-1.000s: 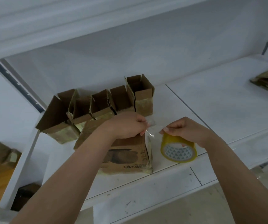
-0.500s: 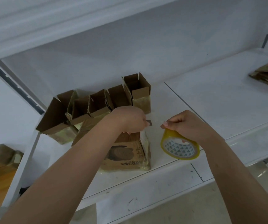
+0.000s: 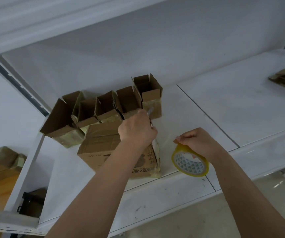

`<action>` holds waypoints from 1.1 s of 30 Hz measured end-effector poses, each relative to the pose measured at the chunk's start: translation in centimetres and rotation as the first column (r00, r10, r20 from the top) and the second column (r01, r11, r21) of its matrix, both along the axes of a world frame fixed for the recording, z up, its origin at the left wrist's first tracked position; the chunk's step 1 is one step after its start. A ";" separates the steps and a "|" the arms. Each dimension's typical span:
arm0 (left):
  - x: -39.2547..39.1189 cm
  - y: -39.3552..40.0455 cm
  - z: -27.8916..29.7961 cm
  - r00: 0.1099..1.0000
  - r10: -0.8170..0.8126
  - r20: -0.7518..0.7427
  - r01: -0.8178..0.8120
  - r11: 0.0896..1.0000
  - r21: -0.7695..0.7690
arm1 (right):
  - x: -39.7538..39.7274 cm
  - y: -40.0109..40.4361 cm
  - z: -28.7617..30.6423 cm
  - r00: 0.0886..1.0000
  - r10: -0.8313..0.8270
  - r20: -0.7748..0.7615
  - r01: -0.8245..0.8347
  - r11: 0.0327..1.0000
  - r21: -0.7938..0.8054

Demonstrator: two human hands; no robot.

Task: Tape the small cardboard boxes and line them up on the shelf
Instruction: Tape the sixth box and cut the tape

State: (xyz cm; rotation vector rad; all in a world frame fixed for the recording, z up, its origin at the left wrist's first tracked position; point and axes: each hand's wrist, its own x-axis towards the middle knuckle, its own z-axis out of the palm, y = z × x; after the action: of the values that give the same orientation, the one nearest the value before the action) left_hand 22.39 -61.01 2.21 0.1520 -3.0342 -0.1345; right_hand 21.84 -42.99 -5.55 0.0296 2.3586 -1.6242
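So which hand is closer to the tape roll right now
The right hand. It grips the top of the yellow tape roll at the shelf's front edge. The left hand is apart from it, over the printed cardboard box, holding a small tool.

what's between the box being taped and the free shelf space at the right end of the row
Nothing visible blocks it. The box being taped sits in front of the row of open boxes, under the left hand. The bare shelf beside the rightmost open box is free; the tape roll, held by the right hand, is nearer the front edge.
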 end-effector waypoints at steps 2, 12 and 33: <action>0.1 0.3 0.2 1.000 -0.017 0.024 0.017 1.000 0.005 | 0.0 0.1 0.1 0.998 -0.054 -0.018 0.053 0.998 -0.042; 2.1 -2.4 0.7 0.961 -0.277 0.000 0.270 0.937 0.221 | -1.0 -0.7 1.3 0.973 -0.162 -0.162 0.149 0.985 -0.087; 5.7 -8.2 -1.0 0.908 -0.279 -0.312 0.365 0.893 0.264 | -0.8 -5.7 3.0 0.972 -0.038 -0.232 0.029 0.999 -0.043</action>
State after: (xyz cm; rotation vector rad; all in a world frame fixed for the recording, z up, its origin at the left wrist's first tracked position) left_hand 28.08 -69.20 1.16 -0.3303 -2.7176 -0.6192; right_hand 21.08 -48.71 -2.55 -0.1380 2.5080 -1.7770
